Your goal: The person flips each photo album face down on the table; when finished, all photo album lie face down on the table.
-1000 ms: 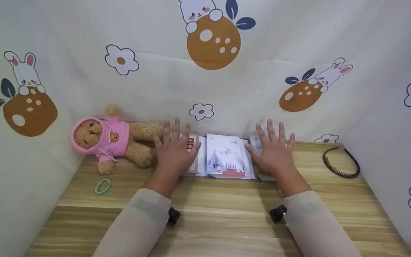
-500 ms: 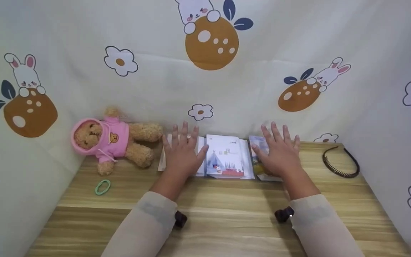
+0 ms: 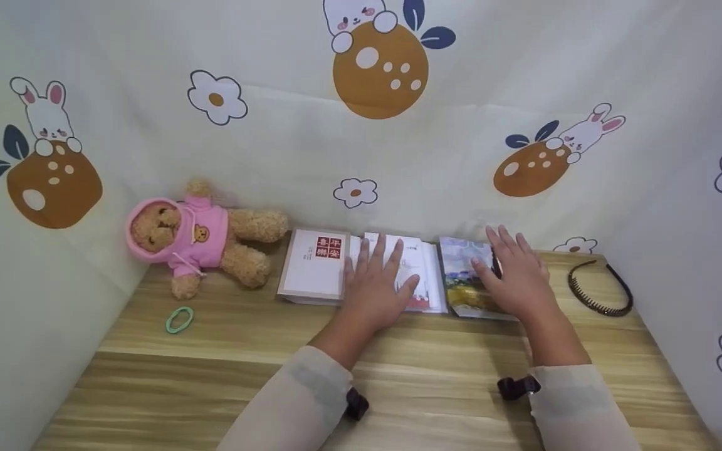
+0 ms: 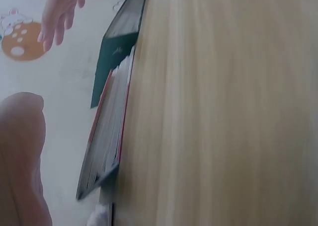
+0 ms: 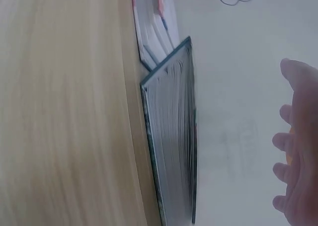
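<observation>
Three thick books lie in a row against the back wall. At the left is a white one with red characters (image 3: 311, 260), in the middle a white one with a tent picture (image 3: 423, 288), at the right one with a painted landscape cover (image 3: 464, 282). My left hand (image 3: 373, 282), fingers straight and spread, hovers over the middle book, hiding much of it. My right hand (image 3: 517, 275) is spread above the right book, covering its right part. In the right wrist view a gap shows between the hand (image 5: 300, 151) and the right book's page edges (image 5: 171, 136).
A teddy bear in a pink hoodie (image 3: 207, 228) lies at the back left of the wooden table (image 3: 210, 388). Nearer the left edge is a green hair tie (image 3: 179, 319). A dark toothed headband (image 3: 599, 307) lies at the right edge. Printed cloth (image 3: 286, 138) hangs behind.
Both hands have moved to the right, the left one from over the left book to over the middle one. The left book's cover and more of the right book's cover now show.
</observation>
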Demonstrator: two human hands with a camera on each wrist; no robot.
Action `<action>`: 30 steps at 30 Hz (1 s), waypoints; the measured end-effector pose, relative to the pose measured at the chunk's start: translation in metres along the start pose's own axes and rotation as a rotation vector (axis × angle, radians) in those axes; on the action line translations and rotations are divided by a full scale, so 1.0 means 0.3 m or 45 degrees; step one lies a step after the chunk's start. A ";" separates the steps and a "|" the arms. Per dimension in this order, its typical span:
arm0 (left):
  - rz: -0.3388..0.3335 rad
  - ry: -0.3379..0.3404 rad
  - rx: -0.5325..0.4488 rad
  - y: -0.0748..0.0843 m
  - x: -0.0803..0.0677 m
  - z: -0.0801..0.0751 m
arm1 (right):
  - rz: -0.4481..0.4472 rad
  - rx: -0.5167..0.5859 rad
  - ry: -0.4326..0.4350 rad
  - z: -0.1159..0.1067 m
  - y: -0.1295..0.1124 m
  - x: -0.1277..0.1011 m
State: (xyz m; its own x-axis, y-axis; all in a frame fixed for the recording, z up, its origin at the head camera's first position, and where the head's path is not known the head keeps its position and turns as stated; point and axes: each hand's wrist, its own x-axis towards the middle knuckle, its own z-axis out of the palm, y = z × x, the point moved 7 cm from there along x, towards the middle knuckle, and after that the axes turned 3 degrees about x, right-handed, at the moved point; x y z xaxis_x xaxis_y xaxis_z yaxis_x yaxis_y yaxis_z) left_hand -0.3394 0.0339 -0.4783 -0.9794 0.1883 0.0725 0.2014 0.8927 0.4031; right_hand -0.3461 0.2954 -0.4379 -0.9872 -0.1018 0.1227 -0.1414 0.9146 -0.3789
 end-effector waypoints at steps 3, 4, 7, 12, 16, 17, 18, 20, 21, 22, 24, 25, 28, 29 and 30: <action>0.053 -0.027 -0.073 0.066 -0.002 0.033 | -0.002 0.026 0.018 -0.010 0.034 -0.015; 0.071 -0.036 -0.109 0.089 -0.002 0.043 | -0.005 0.040 0.021 -0.012 0.044 -0.019; 0.116 -0.051 -0.214 0.153 -0.002 0.070 | 0.017 0.088 0.007 -0.011 0.078 -0.026; 0.111 -0.052 -0.475 0.235 -0.006 0.108 | 0.113 0.204 -0.068 0.006 0.135 -0.026; 0.022 -0.078 -0.676 0.263 -0.011 0.141 | 0.155 0.323 -0.125 0.033 0.167 -0.017; -0.002 -0.082 -0.708 0.266 -0.009 0.148 | 0.160 0.358 -0.137 0.041 0.174 -0.015; -0.022 -0.088 -0.731 0.268 -0.007 0.156 | 0.165 0.392 -0.152 0.050 0.179 -0.013; -0.050 -0.100 -0.760 0.272 -0.001 0.168 | 0.174 0.452 -0.180 0.066 0.186 -0.010; -0.060 -0.109 -0.768 0.273 0.002 0.175 | 0.179 0.473 -0.195 0.074 0.190 -0.009; -0.071 -0.124 -0.774 0.275 0.004 0.180 | 0.187 0.485 -0.209 0.081 0.196 -0.009; -0.089 -0.163 -0.791 0.277 0.009 0.192 | 0.201 0.488 -0.233 0.094 0.202 -0.011; -0.100 -0.186 -0.796 0.276 0.011 0.199 | 0.202 0.481 -0.243 0.099 0.204 -0.012; -0.127 -0.226 -0.800 0.272 0.015 0.210 | 0.183 0.448 -0.262 0.107 0.200 -0.015; -0.131 -0.231 -0.808 0.270 0.017 0.212 | 0.172 0.436 -0.262 0.108 0.197 -0.015; -0.133 -0.232 -0.812 0.267 0.019 0.212 | 0.159 0.428 -0.262 0.109 0.194 -0.015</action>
State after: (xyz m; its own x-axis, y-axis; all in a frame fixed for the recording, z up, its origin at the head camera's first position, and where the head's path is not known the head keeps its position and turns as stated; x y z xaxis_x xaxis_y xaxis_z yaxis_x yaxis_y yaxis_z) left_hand -0.3280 0.1327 -0.5037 -0.9646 0.2299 -0.1289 0.0046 0.5037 0.8638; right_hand -0.3522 0.3363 -0.4904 -0.9876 -0.1058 -0.1163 -0.0023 0.7495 -0.6620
